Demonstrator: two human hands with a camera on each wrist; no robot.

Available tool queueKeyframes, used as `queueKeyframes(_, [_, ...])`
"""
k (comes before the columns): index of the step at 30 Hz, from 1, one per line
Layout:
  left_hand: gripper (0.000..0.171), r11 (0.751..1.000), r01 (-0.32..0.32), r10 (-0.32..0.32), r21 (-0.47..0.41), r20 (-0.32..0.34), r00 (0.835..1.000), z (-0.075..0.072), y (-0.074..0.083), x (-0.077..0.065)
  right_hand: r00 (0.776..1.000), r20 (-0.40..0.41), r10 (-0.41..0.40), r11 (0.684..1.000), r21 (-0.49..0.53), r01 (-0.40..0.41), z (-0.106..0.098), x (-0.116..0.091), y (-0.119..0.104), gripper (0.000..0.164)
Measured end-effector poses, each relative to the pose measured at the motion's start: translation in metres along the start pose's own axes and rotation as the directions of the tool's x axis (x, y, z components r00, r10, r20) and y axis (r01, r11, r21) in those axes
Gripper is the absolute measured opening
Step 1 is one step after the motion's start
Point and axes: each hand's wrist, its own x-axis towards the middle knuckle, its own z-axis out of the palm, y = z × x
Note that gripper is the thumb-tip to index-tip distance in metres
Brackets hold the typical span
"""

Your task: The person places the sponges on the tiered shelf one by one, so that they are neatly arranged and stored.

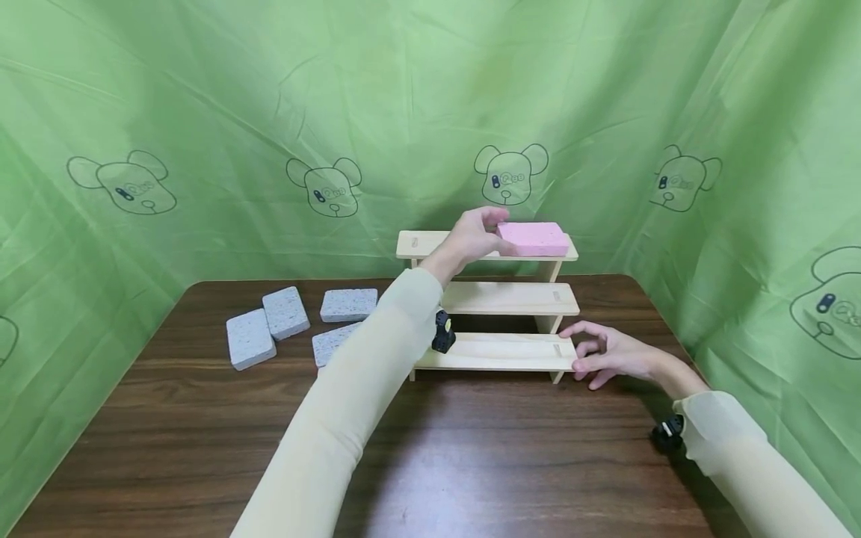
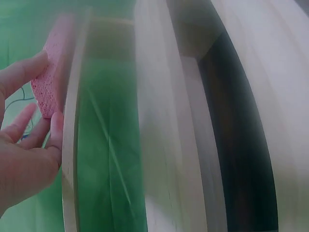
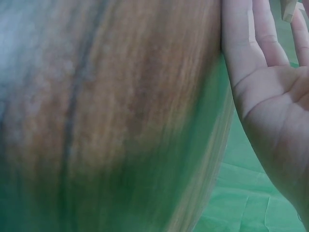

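Note:
A pink sponge (image 1: 534,240) lies on the right part of the top board of a three-step wooden shelf (image 1: 498,353). My left hand (image 1: 471,237) reaches over the shelf and pinches the sponge's left end. In the left wrist view, the thumb presses one broad face of the sponge (image 2: 53,67), with fingers around its near end. At the right end of the lowest board, my right hand (image 1: 615,355) holds the board between index finger and thumb. In the right wrist view, a wooden corner (image 3: 288,10) shows beside the fingers of the right hand (image 3: 275,92).
Several blue-grey sponges (image 1: 250,338) lie on the brown wooden table (image 1: 511,456) left of the shelf, one partly hidden behind my left sleeve (image 1: 350,418). Green cloth (image 1: 417,112) with bear-head outlines hangs behind the table and at the sides.

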Motion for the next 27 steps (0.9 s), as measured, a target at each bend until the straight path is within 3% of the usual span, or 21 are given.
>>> queueKeyframes(13, [0.107, 0.997, 0.038, -0.036, -0.071, 0.022, 0.999, -0.001, -0.01, 0.002, 1.0, -0.004, 0.003, 1.0, -0.006, -0.003, 0.001, -0.003, 0.003, 0.05])
queueKeyframes(27, [0.116, 1.0, 0.029, -0.029, -0.009, -0.013, 0.999, -0.006, -0.009, -0.001, 1.0, 0.021, -0.003, 1.0, -0.021, 0.003, -0.004, 0.007, 0.001, 0.051])
